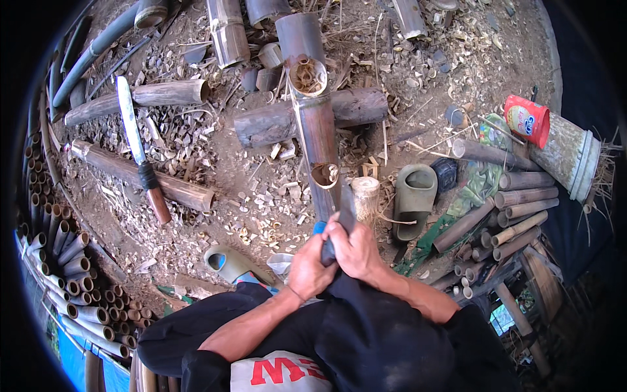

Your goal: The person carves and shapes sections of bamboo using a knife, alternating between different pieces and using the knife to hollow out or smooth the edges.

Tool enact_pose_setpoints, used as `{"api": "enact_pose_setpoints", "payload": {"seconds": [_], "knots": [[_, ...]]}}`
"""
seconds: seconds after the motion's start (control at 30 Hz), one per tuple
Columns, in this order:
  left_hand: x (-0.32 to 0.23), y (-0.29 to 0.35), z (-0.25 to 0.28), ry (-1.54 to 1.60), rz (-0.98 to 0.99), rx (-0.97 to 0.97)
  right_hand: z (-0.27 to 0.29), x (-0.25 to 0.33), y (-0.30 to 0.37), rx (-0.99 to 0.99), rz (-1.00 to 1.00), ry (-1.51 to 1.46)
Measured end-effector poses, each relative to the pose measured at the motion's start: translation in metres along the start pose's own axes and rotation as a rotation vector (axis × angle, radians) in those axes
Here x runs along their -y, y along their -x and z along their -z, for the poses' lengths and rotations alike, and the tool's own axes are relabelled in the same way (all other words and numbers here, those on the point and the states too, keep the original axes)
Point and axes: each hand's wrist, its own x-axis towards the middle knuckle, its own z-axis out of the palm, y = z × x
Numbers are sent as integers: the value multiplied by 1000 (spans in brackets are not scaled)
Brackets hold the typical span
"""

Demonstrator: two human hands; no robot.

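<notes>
In front of me a thick brown bamboo length [316, 130] points away, with two openings cut in its upper side. It rests across a dark round log [261, 125]. Above my lap, my left hand [311, 268] and my right hand [356, 251] are closed together around a dark tool with a flat grey blade [347, 208]; its exact kind is partly hidden by my fingers. Something blue [319, 227] shows beside my left fingers, near the bamboo's close end. A short pale wood stump [366, 189] stands just right of the blade.
At left, a long knife [130, 124] lies over bamboo pieces [170, 183]. Olive clogs [416, 193] sit close by. Bamboo stacks [516, 215] flank me on both sides. A red packet [526, 121] lies against a dirty bucket [568, 153]. Wood chips cover the ground.
</notes>
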Motion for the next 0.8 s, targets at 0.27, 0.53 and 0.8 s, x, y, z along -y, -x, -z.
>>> {"api": "enact_pose_setpoints", "payload": {"seconds": [0.27, 0.53, 0.8], "knots": [[-41, -46, 137, -877, -250, 14, -44, 27, -39, 289, -189, -1060], [-212, -115, 114, -1609, -410, 433, -6, 31, -48, 427, -446, -2137], [-147, -71, 121, -1308, -120, 473, -5, 18, -36, 542, -383, -1505]]}}
